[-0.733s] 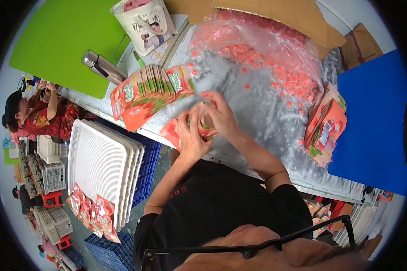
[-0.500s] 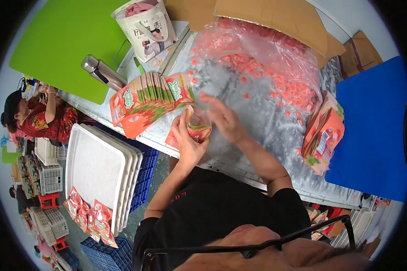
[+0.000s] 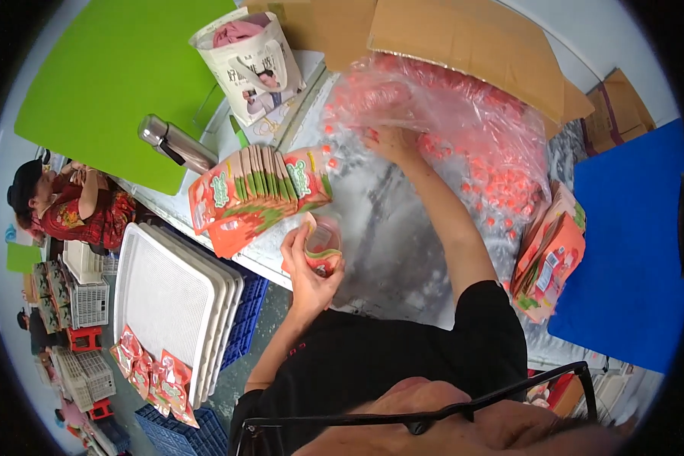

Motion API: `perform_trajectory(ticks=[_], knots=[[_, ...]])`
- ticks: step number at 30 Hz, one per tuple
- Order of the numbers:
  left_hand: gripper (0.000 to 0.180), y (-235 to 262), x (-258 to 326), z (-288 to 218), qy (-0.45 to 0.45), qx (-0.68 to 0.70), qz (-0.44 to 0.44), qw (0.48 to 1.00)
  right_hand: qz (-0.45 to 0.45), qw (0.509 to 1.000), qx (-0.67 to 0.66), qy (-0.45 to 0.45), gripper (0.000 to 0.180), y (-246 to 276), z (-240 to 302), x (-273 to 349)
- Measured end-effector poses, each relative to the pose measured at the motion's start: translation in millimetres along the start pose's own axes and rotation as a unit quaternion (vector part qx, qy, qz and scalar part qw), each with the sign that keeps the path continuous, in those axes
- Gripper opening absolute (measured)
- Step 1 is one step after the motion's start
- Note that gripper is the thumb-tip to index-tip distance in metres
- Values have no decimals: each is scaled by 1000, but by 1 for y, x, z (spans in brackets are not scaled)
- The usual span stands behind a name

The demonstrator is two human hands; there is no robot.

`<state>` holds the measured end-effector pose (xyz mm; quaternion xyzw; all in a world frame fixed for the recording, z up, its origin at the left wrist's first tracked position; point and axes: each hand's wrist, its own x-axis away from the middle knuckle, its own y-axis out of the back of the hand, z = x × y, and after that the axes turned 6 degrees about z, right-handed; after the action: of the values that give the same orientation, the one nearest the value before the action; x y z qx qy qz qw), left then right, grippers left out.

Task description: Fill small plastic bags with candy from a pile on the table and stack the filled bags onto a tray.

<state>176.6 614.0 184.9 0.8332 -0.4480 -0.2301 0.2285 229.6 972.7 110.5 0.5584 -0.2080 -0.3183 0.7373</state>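
Observation:
My left hand [image 3: 311, 277] is closed on an orange-and-red pouch [image 3: 323, 258], whose mouth gapes at the top. My right hand [image 3: 394, 143] has reached the far side of the table, among small red wrapped candies [image 3: 501, 178] at the edge of a clear plastic bag [image 3: 448, 99]. Its fingers are partly hidden by the plastic, so their grip does not show. Just beyond my left hand, a fanned row of flat pouches [image 3: 262, 182] lies on the table.
A steel flask [image 3: 176, 143] and white tote bag [image 3: 254, 76] stand at the back left. Stacked white trays [image 3: 167, 292] are at left, with filled pouches [image 3: 156, 372] on them. More pouches [image 3: 547, 262] lean by a blue board [image 3: 623, 251]. A person [image 3: 72, 201] works far left.
My right hand has moved away from the pouch, forward to the candies by the plastic bag. My left hand still holds the pouch, slightly lower in view.

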Motion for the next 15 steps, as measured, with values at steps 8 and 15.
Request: perform_trajectory(ticks=[8, 15], knots=[[90, 11, 9, 5, -21, 20, -1, 1000, -82, 976, 81, 187, 50, 5, -4, 123], [89, 30, 30, 5, -12, 15, -8, 1000, 21, 988, 39, 146, 60, -15, 39, 223]])
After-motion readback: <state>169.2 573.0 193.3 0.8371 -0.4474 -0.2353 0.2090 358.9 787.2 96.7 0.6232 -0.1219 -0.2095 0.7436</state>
